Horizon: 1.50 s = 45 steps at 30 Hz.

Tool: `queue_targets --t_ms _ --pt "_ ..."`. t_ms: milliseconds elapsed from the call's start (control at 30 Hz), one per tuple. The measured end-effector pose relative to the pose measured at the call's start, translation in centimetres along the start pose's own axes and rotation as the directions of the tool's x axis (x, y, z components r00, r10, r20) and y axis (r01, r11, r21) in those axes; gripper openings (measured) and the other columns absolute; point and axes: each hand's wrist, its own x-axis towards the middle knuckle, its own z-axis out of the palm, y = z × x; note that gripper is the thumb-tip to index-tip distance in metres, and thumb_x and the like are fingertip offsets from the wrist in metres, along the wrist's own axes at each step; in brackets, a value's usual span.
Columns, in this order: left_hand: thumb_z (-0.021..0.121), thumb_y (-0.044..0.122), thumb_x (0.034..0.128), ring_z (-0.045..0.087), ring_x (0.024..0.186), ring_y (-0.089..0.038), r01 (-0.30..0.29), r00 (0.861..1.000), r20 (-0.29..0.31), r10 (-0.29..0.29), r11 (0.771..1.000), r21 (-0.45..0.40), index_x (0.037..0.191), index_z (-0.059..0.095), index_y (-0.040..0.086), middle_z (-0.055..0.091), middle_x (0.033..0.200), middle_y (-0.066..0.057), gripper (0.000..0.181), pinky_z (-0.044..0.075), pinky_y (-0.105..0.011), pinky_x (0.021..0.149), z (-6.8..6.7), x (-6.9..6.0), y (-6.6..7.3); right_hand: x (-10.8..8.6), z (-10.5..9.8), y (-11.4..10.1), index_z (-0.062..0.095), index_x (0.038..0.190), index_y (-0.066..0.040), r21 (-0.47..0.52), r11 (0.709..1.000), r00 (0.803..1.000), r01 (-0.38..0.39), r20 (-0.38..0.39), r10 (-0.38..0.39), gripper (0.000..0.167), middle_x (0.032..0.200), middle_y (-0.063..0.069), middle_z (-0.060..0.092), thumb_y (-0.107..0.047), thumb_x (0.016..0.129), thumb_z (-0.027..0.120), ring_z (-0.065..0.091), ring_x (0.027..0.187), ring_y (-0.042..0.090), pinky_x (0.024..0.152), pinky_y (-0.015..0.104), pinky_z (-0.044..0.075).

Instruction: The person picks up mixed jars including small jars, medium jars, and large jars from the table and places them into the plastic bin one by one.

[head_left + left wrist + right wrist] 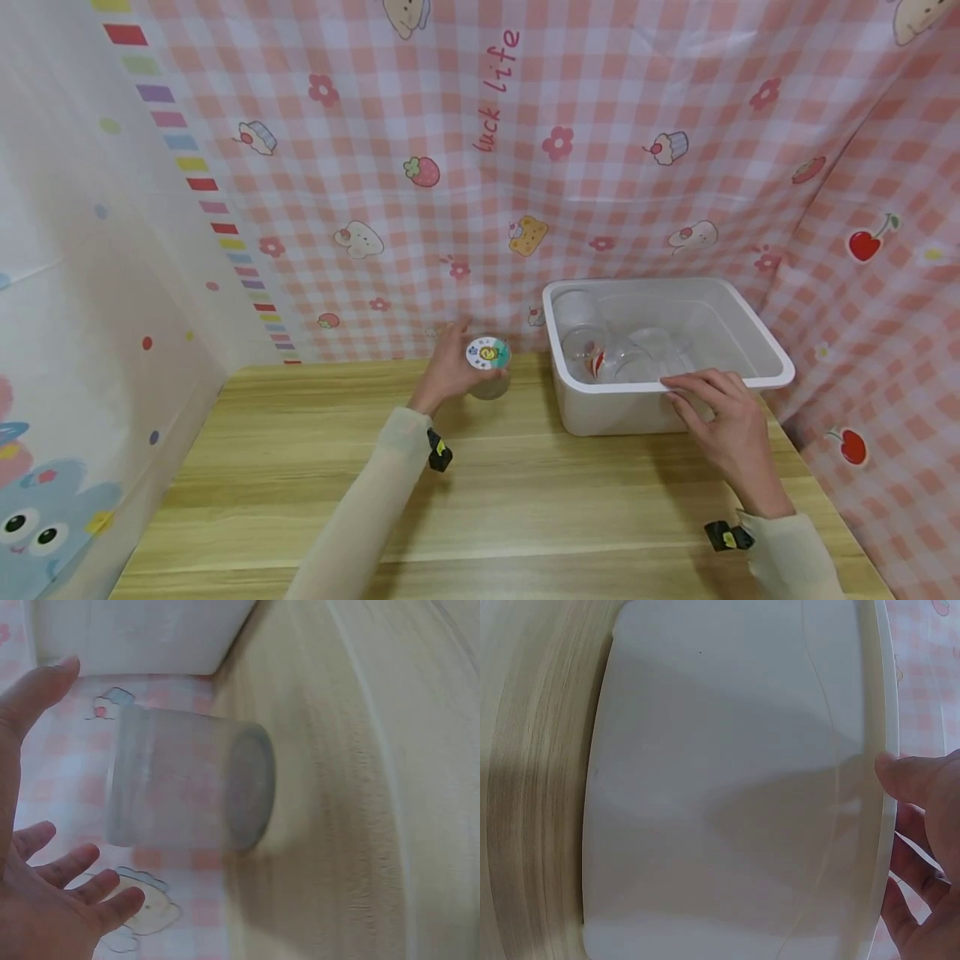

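A clear plastic jar (491, 387) with a round printed lid (487, 353) stands upright on the table. My left hand (450, 364) is beside it, thumb in front and fingers behind. In the left wrist view, those fingers (112, 909) are spread and apart from the jar (187, 780). To the right sits a white plastic tub (622, 410). My right hand (726, 425) grips its near rim, with the thumb (911, 776) on the outer side and the fingers over the edge.
Inside the tub lie several clear plastic containers (637, 358), one with a red mark. A pink checked cloth (480, 208) hangs behind the wooden table (510, 500), and more cloth hangs at both sides. The tub stands close to the back cloth.
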Motion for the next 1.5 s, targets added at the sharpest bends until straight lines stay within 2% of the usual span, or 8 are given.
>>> queue_targets --t_ms 100,200,300,433,733,1033,1333,1500 --pt "0.099 0.025 0.0656 0.053 0.130 -0.038 -0.001 1.000 0.006 0.002 0.999 -0.052 0.156 0.031 0.003 0.050 0.144 -0.022 0.115 0.045 -0.055 0.113 0.5 0.0 -0.7 0.0 0.0 0.0 0.080 0.103 -0.010 -0.004 1.000 1.000 -0.001 0.004 0.001 0.034 0.096 0.006 0.073 0.004 0.072 0.088 0.058 0.091 0.025 0.079 0.031 0.043" --pt "0.098 0.025 0.0674 0.052 0.132 -0.035 0.018 1.000 0.016 -0.016 0.997 -0.081 0.157 0.030 0.003 0.051 0.144 -0.020 0.114 0.043 -0.053 0.115 0.8 -0.3 -1.2 0.1 0.0 -0.1 0.080 0.103 -0.010 -0.004 1.000 1.000 0.007 -0.004 -0.007 0.037 0.095 0.006 0.073 0.006 0.070 0.088 0.058 0.090 0.025 0.078 0.031 0.043" --pt "0.096 0.024 0.0695 0.050 0.136 -0.036 0.068 0.998 0.025 -0.065 0.991 -0.111 0.158 0.028 0.003 0.049 0.147 -0.019 0.114 0.040 -0.053 0.119 1.1 -0.7 -1.6 0.1 0.0 -0.1 0.080 0.103 -0.010 0.001 1.000 1.000 0.008 -0.002 -0.008 0.037 0.095 0.006 0.073 0.005 0.070 0.088 0.058 0.090 0.025 0.078 0.032 0.042" --pt "0.095 0.021 0.0715 0.052 0.134 -0.036 0.110 0.994 0.030 -0.106 0.981 -0.160 0.156 0.033 0.003 0.052 0.146 -0.017 0.106 0.043 -0.054 0.117 1.3 -0.9 -2.0 0.2 0.0 -0.1 0.081 0.104 -0.011 0.007 1.000 1.000 0.011 -0.005 -0.011 0.039 0.095 0.005 0.073 0.006 0.070 0.088 0.058 0.090 0.025 0.078 0.031 0.042" --pt "0.089 0.015 0.0792 0.056 0.127 -0.036 0.087 0.996 0.003 -0.088 0.976 -0.198 0.149 0.045 0.003 0.056 0.141 -0.017 0.083 0.048 -0.052 0.111 1.4 -1.0 -2.7 0.3 0.1 -0.2 0.080 0.103 -0.011 0.017 1.000 1.000 0.013 -0.004 -0.013 0.037 0.096 0.006 0.074 0.006 0.070 0.088 0.058 0.090 0.025 0.078 0.030 0.043" --pt "0.088 0.018 0.0805 0.057 0.126 -0.035 0.100 0.995 -0.007 -0.104 0.972 -0.211 0.147 0.046 0.004 0.056 0.140 -0.016 0.080 0.051 -0.049 0.107 1.3 -1.1 -2.8 0.2 0.2 -0.2 0.080 0.102 -0.010 0.005 1.000 1.000 0.008 0.000 -0.008 0.034 0.095 0.006 0.073 0.005 0.072 0.087 0.058 0.090 0.025 0.077 0.031 0.043" --pt "0.089 0.020 0.0794 0.056 0.127 -0.033 0.133 0.990 -0.012 -0.139 0.966 -0.223 0.148 0.047 0.010 0.058 0.139 -0.012 0.081 0.053 -0.048 0.105 0.5 -1.3 -2.3 0.2 0.2 -0.1 0.080 0.103 -0.010 0.010 1.000 1.000 0.011 -0.003 -0.011 0.035 0.095 0.005 0.073 0.005 0.072 0.087 0.057 0.089 0.024 0.077 0.030 0.043" --pt "0.089 0.023 0.0806 0.055 0.129 -0.033 0.143 0.989 -0.014 -0.150 0.962 -0.232 0.152 0.043 0.009 0.056 0.141 -0.012 0.086 0.052 -0.048 0.106 0.1 -1.3 -1.8 0.1 0.1 0.0 0.080 0.103 -0.011 -0.003 1.000 1.000 0.010 -0.008 -0.010 0.035 0.095 0.006 0.073 0.005 0.072 0.087 0.057 0.088 0.024 0.076 0.031 0.042"
